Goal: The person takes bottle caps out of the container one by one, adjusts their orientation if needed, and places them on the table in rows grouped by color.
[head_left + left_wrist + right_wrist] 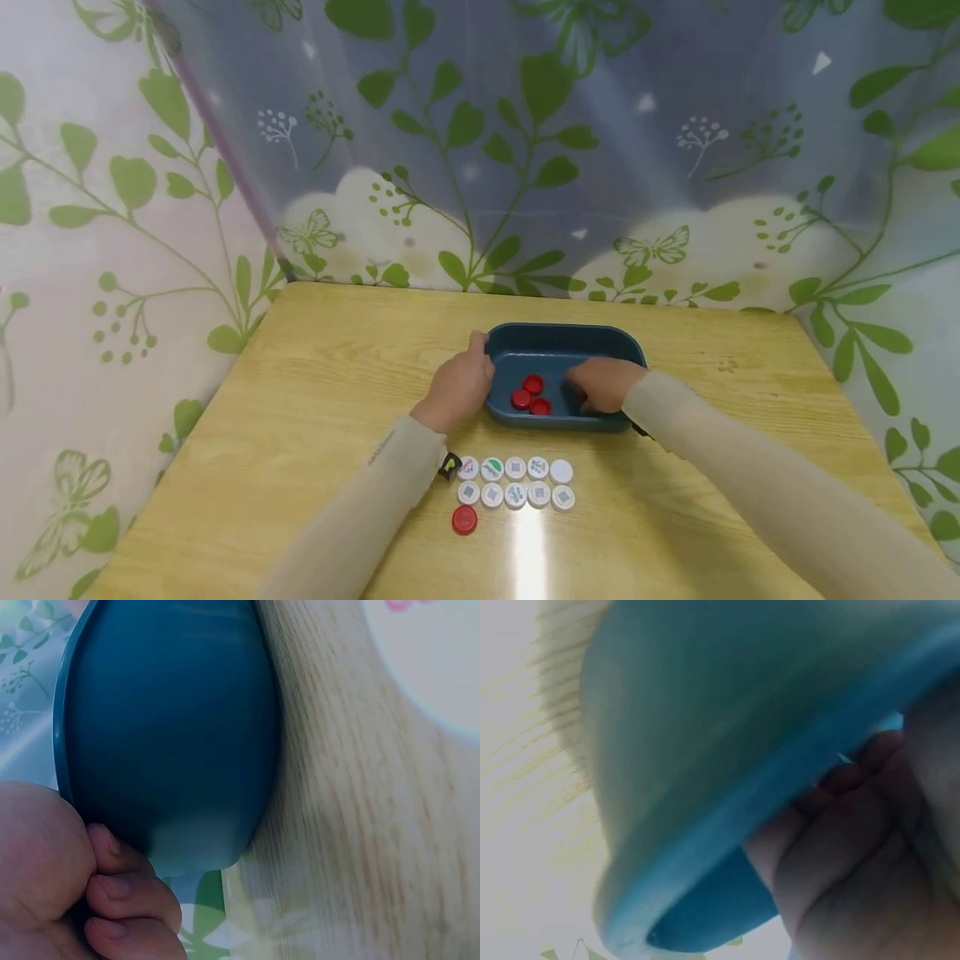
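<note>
A dark blue oblong plastic tub (562, 423) stands on the wooden table. At its left end my left hand (459, 385) grips the rim; in the left wrist view its curled fingers (135, 900) lie against the tub's outer wall. My right hand (607, 383) reaches down inside the tub's right half, its fingers bent towards the floor. Three red bottle caps lie in the tub left of that hand, one of them a red cap (521, 399). The tub wall hides the right fingertips in the right wrist view, so I cannot tell whether they hold a cap.
In front of the tub, several white round caps (515, 495) with printed pictures lie in two rows. One red cap (464, 520) sits below the rows' left end. The table (337, 358) ends at a patterned curtain (480, 167) at the back.
</note>
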A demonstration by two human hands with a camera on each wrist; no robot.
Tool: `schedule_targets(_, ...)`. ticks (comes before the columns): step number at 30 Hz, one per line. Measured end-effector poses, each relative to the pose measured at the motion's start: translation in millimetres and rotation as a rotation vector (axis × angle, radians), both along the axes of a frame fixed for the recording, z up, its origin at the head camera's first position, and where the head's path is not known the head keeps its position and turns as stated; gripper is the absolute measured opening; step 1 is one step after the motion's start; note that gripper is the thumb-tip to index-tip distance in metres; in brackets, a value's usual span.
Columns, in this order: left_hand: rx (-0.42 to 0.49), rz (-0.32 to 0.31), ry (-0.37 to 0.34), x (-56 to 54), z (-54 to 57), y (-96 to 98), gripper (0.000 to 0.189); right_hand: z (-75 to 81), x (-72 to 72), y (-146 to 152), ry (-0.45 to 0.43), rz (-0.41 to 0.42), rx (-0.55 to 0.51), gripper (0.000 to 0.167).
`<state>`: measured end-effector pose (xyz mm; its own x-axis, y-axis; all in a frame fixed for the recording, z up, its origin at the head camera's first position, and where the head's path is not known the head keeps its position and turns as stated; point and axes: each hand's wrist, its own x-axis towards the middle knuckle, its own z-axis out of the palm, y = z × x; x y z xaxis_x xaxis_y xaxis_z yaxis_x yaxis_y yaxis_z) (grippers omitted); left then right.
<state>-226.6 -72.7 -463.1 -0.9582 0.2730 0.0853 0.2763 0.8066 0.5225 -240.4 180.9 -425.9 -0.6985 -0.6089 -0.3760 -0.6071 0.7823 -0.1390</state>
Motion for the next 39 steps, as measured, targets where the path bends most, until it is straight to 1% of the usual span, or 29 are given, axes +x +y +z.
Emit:
schedule_targets(2, -0.016, -0.008, 0.024, -1.0, 0.2, 0.3, 0.035, 2.1, -0.8, 1.2, 0.011, -0.03, -0.032, 0.019)
schedule_targets(4, -0.024, -0.016, 0.038, -1.4, 0.2, 0.4, 0.033, 7.5, 0.7, -0.2, 0.064, -0.056, -0.09, 0.02)
schedule_targets(5, -0.021, -0.017, 0.038, -1.6, 0.4, 0.5, 0.033, 12.6, 3.3, -2.8, 0.1, -0.07, -0.137, 0.02)
schedule_targets(7, -0.016, -0.014, 0.038, -2.2, 0.1, 0.4, 0.033, 25.3, 13.3, -10.9, 0.156, -0.111, -0.275, 0.015)
schedule_targets(9, -0.013, -0.004, 0.038, -2.5, -0.3, 0.3, 0.033, 35.6, 31.6, -22.5, 0.137, -0.15, -0.459, 0.01)
schedule_targets(10, -0.009, -0.002, 0.042, -2.7, -0.2, 0.1, 0.033, 39.3, 44.1, -29.3, 0.102, -0.157, -0.556, 0.009)
schedule_targets(12, -0.006, -0.001, 0.05, -2.8, -0.4, -0.3, 0.033, 39.3, 74.6, -42.3, 0.01, -0.146, -0.715, 0.019)
schedule_targets(13, -0.003, 0.001, 0.053, -2.5, -0.1, -0.3, 0.033, 34.9, 91.1, -48.4, -0.021, -0.12, -0.757, 0.022)
schedule_targets(14, -0.006, 0.002, 0.055, -2.3, 0.0, -0.3, 0.033, 28.8, 107.5, -53.8, -0.038, -0.076, -0.765, 0.023)
schedule_targets(15, -0.009, 0.004, 0.055, -2.1, 0.4, -0.2, 0.033, 21.7, 122.9, -59.1, -0.043, -0.025, -0.746, 0.021)
schedule_targets(17, -0.012, 0.008, 0.046, -1.6, 0.9, 0.2, 0.033, 4.4, 147.9, -67.0, -0.021, 0.075, -0.665, 0.018)
schedule_targets(19, -0.014, 0.012, 0.034, -1.4, 1.8, 1.0, 0.034, -10.9, 163.7, -71.5, -0.007, 0.149, -0.578, 0.015)
schedule_targets(20, -0.015, 0.013, 0.029, -1.4, 2.3, 1.3, 0.034, -17.0, 168.2, -72.3, -0.027, 0.164, -0.544, 0.013)
schedule_targets(22, -0.012, 0.011, 0.027, -1.9, 2.8, 1.6, 0.035, -26.6, 171.5, -72.2, -0.071, 0.164, -0.508, 0.012)
schedule_targets(25, -0.022, 0.014, 0.027, -2.6, 2.7, 1.4, 0.035, -34.2, 170.6, -69.6, -0.129, 0.133, -0.496, 0.014)
schedule_targets(32, -0.031, 0.016, 0.027, -3.3, 2.0, 0.4, 0.035, -41.5, 167.9, -68.6, -0.167, 0.12, -0.499, 0.014)
schedule_targets(35, -0.025, 0.007, 0.025, -2.6, 2.7, 0.3, 0.036, -43.3, 168.6, -68.4, -0.145, 0.104, -0.508, 0.013)
schedule_targets(39, -0.015, 0.003, 0.023, -1.4, 4.1, -0.1, 0.036, -45.9, 171.7, -65.4, -0.036, 0.099, -0.538, 0.01)
